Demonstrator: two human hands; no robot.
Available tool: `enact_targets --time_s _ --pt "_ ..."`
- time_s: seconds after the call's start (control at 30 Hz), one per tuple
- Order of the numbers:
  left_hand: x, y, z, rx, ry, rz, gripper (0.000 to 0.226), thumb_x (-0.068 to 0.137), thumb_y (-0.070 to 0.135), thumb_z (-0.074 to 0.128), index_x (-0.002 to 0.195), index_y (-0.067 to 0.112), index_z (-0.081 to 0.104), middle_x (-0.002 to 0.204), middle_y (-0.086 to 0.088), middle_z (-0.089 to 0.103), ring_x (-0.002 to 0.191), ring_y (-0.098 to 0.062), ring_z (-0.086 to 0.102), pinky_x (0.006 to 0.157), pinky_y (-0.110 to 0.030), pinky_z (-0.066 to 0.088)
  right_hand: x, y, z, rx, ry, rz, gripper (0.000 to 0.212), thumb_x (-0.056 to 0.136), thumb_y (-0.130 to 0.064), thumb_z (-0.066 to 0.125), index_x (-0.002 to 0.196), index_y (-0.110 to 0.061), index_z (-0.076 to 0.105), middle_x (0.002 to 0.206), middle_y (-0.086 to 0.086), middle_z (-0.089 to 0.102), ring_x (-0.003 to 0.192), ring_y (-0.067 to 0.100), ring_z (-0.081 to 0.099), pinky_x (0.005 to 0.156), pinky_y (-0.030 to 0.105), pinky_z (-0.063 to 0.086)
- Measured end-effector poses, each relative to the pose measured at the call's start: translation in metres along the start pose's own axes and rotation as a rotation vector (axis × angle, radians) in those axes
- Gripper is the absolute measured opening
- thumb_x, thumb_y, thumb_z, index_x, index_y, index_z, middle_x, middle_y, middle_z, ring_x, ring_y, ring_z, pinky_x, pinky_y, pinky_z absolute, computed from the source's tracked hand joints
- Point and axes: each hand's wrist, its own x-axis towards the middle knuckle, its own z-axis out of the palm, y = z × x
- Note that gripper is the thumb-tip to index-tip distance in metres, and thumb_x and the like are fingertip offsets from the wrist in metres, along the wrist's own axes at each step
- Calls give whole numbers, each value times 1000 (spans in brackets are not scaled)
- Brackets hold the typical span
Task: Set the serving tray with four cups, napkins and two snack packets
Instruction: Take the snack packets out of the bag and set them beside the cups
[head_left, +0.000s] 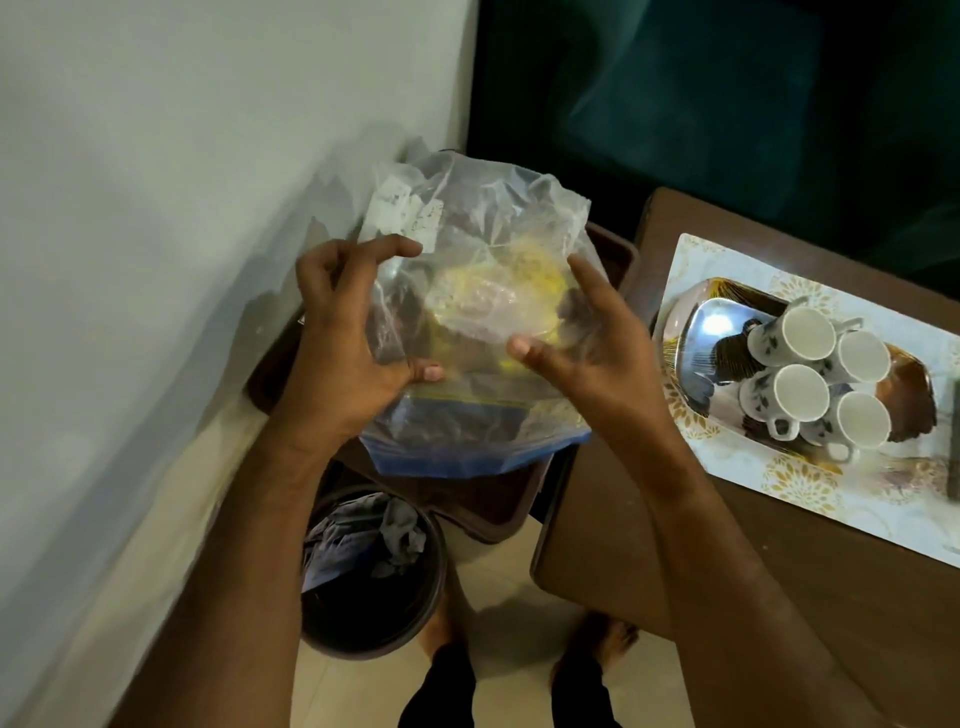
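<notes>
1. The left hand (343, 338) gripped the left edge of a crumpled clear plastic bag (483, 312), fingers curled over it and thumb pinching beneath.
2. The right hand (587, 338) touched the bag's right side with fingers spread and nearly straight.
3. Yellow contents showed dimly through the bag; what they were could not be told.
4. Four white patterned cups (815, 379) stood clustered on a shiny oval metal serving tray (706, 332), on a floral mat (831, 493) over the brown wooden table (675, 571).
</notes>
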Motion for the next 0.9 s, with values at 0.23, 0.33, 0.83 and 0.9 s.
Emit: enact_targets --time_s 0.23,0.33,0.83,0.9 --pt "-4 3 -11 243 254 -39 53 58 33 97 102 11 77 140 -12 42 122 -11 47 101 -9 48 0 6 17 -648 141 -288 66 62 -22 96 120 -6 68 115 14 57 112 33 51 92 43 51" --pt "-10 0 -10 446 321 -55 47 65 41 94 83 2 74 116 -14 61 106 -30 57 80 -42 52 0 2 25 -688 247 -370 47 62 -33 94 91 -4 72 114 17 53 108 32 50 80 39 48" --pt "-44 21 33 -346 410 -299 20 89 42 70 73 30 67 68 18 73 67 6 70 59 -5 49 -20 -28 82 -245 115 -409 35 77 -22 73 111 -16 65 95 -8 72 82 9 67 73 33 55" --pt "-45 15 28 -594 386 -379 25 89 51 67 85 29 78 84 11 80 81 -5 77 67 -15 57 -23 -26 85 -202 64 -424 47 76 -22 72 121 -15 62 106 -6 73 92 11 69 79 37 57"
